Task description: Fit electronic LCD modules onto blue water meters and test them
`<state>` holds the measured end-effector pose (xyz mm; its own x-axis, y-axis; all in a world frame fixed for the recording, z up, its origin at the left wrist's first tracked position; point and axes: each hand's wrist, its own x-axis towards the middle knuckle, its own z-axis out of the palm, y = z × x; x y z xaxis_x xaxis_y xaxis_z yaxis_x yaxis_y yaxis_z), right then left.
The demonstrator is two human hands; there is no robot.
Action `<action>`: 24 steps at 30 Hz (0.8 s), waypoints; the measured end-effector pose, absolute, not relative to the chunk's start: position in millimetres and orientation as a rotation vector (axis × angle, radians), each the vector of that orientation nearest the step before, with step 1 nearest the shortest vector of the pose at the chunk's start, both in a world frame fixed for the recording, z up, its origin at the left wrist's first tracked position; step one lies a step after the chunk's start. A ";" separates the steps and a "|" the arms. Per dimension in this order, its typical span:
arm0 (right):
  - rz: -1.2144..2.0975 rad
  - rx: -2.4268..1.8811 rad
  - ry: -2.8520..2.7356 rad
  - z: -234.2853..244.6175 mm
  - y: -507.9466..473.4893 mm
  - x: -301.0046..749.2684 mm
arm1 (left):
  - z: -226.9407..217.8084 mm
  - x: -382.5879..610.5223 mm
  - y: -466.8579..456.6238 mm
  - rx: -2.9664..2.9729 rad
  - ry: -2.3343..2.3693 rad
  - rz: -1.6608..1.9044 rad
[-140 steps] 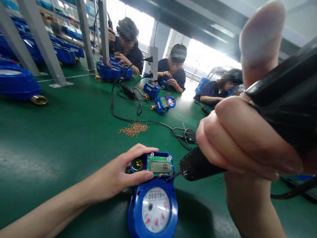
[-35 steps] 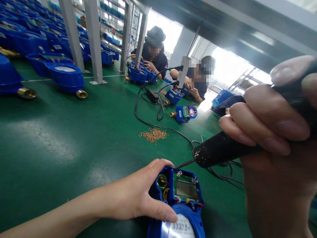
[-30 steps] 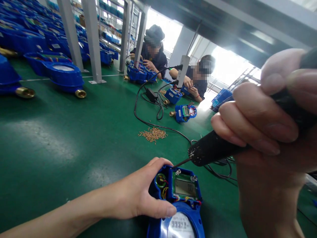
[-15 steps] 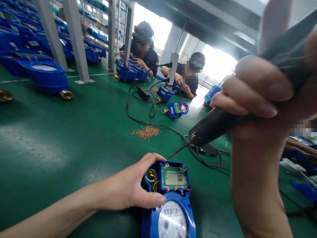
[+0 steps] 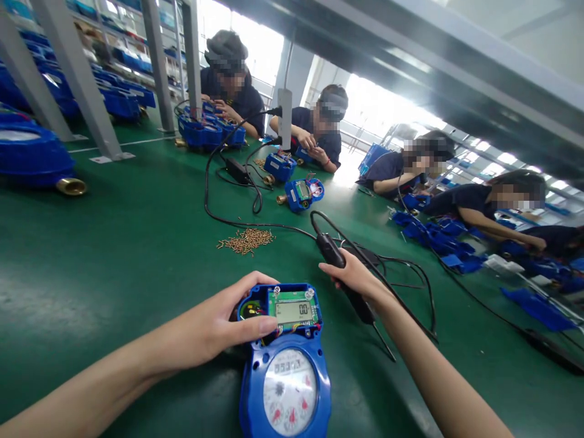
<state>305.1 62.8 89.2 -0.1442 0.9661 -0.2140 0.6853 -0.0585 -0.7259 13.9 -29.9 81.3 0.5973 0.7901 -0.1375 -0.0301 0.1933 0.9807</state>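
Observation:
A blue water meter (image 5: 285, 365) lies on the green table (image 5: 114, 261) in front of me, with its round dial toward me. Its open electronics box holds a green circuit board with a small LCD (image 5: 290, 311). My left hand (image 5: 214, 325) grips the left side of that box, thumb along its near edge. My right hand (image 5: 353, 277) rests on the table to the meter's right, holding a black corded electric screwdriver (image 5: 347, 283) laid flat, its tip pointing toward me and away from the meter.
A heap of small brass screws (image 5: 246, 239) lies beyond the meter. Black cables (image 5: 401, 274) trail right. More blue meters (image 5: 301, 193) sit farther back and at far left (image 5: 31, 155). Several seated co-workers (image 5: 314, 131) work along the far edge. Grey posts (image 5: 77, 79) stand at back left.
My right hand has dropped from close to the camera down to the table, laying the screwdriver flat beside the meter. The left hand still holds the meter.

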 end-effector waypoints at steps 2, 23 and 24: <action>0.818 -1.842 -1.915 75.4 61.8 308.2 | 82.3 13.4 -30.4 1.239 0.766 0.649; 1.646 -1.004 -1.463 85.1 -38.4 269.6 | 75.9 12.7 -28.0 1.334 0.904 0.620; 1.696 -0.969 -1.412 84.8 -38.3 266.7 | 76.4 13.3 -27.9 1.329 0.909 0.622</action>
